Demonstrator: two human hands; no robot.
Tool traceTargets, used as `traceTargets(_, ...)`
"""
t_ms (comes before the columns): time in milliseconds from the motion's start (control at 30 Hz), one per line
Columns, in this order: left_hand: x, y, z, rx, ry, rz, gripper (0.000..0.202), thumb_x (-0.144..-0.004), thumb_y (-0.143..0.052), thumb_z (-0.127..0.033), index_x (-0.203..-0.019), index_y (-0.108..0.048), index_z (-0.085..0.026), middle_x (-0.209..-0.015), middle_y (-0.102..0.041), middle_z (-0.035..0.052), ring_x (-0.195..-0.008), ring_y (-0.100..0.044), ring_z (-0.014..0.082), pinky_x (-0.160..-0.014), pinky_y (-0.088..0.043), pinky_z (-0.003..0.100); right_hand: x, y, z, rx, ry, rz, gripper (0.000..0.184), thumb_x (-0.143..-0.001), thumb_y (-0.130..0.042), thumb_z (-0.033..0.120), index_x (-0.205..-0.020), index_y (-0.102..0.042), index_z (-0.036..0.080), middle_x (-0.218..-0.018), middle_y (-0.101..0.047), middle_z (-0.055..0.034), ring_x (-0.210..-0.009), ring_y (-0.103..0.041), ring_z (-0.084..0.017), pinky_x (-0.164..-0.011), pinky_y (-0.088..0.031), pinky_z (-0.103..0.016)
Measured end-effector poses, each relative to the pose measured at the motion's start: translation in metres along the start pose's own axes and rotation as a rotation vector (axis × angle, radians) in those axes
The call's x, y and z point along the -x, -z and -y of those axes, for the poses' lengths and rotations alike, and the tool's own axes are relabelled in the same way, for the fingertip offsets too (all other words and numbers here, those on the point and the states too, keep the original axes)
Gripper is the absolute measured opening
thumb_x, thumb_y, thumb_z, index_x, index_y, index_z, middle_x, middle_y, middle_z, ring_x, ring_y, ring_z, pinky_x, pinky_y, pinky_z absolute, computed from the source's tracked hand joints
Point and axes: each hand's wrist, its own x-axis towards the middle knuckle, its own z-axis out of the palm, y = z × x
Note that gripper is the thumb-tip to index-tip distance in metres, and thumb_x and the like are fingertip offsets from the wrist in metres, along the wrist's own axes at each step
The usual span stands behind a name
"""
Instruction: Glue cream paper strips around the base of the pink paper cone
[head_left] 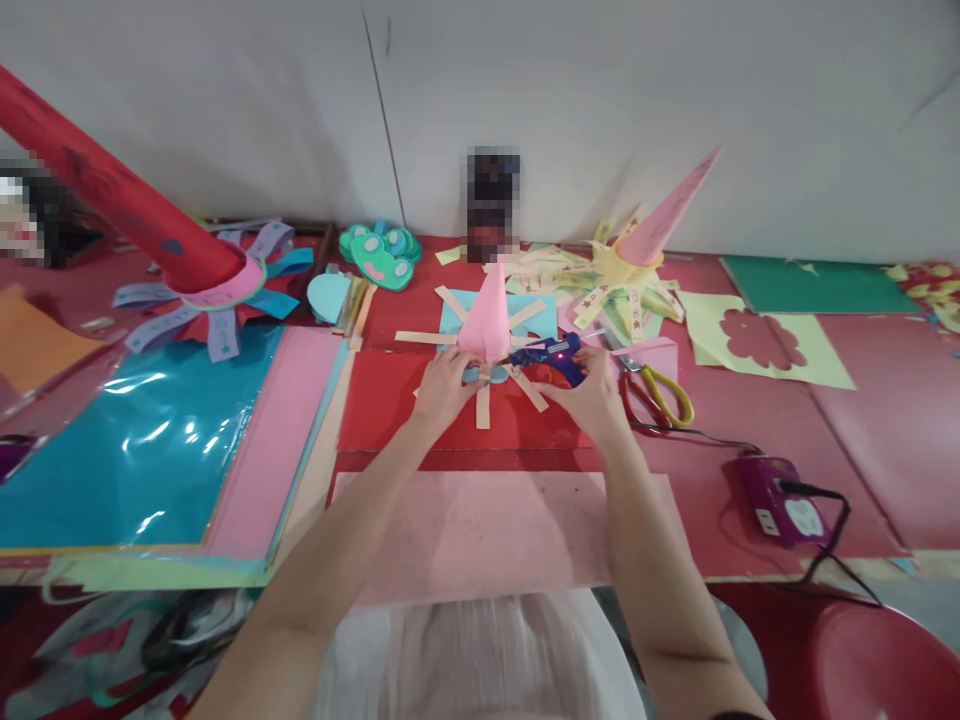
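A pink paper cone (487, 318) stands upright on the table in front of me, with pale paper strips (418, 337) spread out around its base. My left hand (448, 385) is closed at the cone's lower left edge, beside a small grey-blue paper piece (495, 375). In my right hand (592, 390) is a blue glue gun (551, 350), its nozzle pointing left at the base of the cone. A small red light glows on the gun's body. Under the strips lie a light blue sheet (457, 308) and red sheets (397, 400).
Yellow-handled scissors (667, 395) lie right of my right hand. A black cord runs to a purple power box (784, 500). Finished-looking cones with strips stand at left, red (150, 210), and right, pink (667, 210). Plastic-wrapped blue paper (142, 440) covers the left side.
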Motion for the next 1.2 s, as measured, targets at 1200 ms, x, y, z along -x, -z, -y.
traceTargets(1200,0.002,-0.001,-0.002,-0.001,0.005,-0.01,0.013,-0.077,-0.069,-0.015,-0.078,-0.057,-0.02,-0.091,-0.062,0.0029,-0.088,-0.058,0.0202,-0.079,-0.045,0.033,0.006,-0.01,0.013,0.207,0.232,-0.135,0.036,-0.073,-0.057,0.04,-0.104,-0.044,0.025,-0.106,-0.064,-0.0086,-0.092,-0.063,-0.026,-0.067,-0.05,-0.038)
